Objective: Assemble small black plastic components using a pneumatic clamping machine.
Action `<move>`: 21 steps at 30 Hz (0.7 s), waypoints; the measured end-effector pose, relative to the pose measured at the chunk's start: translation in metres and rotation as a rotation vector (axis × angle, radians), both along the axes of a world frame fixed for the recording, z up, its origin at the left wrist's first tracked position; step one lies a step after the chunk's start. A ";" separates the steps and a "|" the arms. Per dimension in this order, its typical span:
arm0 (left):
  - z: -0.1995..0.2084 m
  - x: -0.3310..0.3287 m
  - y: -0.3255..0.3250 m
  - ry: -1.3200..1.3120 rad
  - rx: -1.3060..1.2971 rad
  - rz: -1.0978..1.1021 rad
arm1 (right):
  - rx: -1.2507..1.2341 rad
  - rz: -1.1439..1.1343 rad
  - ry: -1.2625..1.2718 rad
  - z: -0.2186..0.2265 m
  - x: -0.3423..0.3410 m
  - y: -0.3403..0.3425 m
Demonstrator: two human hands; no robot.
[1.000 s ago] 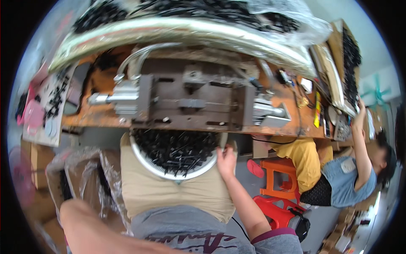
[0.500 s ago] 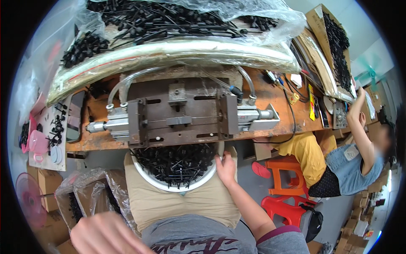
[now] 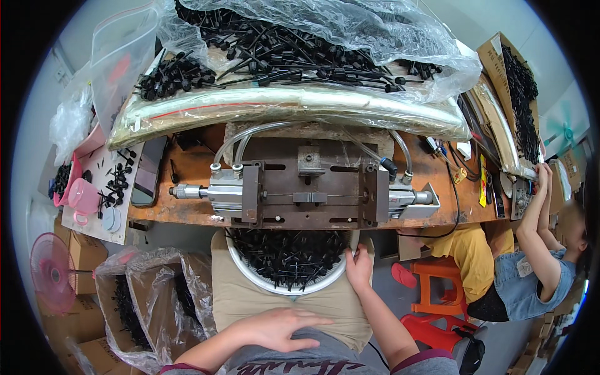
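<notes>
A round white basin [image 3: 240,273] rests on my lap beneath the table edge, filled with small black plastic parts with thin stems [image 3: 287,253]. My right hand [image 3: 358,267] grips the basin's rim on its right side. Over my lap, in front of my shirt, my left hand [image 3: 281,327] is open with its fingers stretched out to the right, holding nothing. On the table just beyond the basin sits a brown metal fixture [image 3: 284,212]. It carries a cylinder at each end and two small grey blocks [image 3: 310,198] meeting in its middle.
A heap of black stemmed parts [image 3: 281,53] lies under clear plastic behind the fixture. To the left are a pink cup [image 3: 84,199], a pink fan [image 3: 53,273] and a plastic-lined box [image 3: 150,300]. A co-worker [image 3: 531,269] sits at the right, near an orange stool [image 3: 437,284].
My left hand has come from the lower left to over my lap, its fingers now stretched out. My right hand stays on the basin's rim. The whole view has shifted.
</notes>
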State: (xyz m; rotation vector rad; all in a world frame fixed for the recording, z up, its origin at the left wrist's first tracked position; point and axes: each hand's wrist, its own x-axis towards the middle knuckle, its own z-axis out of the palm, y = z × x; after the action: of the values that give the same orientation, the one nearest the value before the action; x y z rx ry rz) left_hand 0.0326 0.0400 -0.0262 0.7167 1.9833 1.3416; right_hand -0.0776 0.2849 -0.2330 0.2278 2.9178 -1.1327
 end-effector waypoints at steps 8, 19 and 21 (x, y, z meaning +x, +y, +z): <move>-0.026 0.023 0.005 -0.007 -0.058 -0.016 | 0.013 0.010 -0.010 0.006 0.000 -0.002; -0.058 0.020 0.034 0.435 -0.285 0.497 | 0.031 0.023 -0.030 0.011 0.000 -0.004; -0.056 0.018 0.037 0.316 -0.306 0.417 | 0.036 0.038 0.048 0.004 0.000 -0.003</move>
State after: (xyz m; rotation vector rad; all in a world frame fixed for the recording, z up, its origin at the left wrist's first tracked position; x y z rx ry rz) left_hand 0.0506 0.0766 -0.0818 0.4002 2.6301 1.1546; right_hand -0.0778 0.2817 -0.2287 0.1465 2.9729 -1.0969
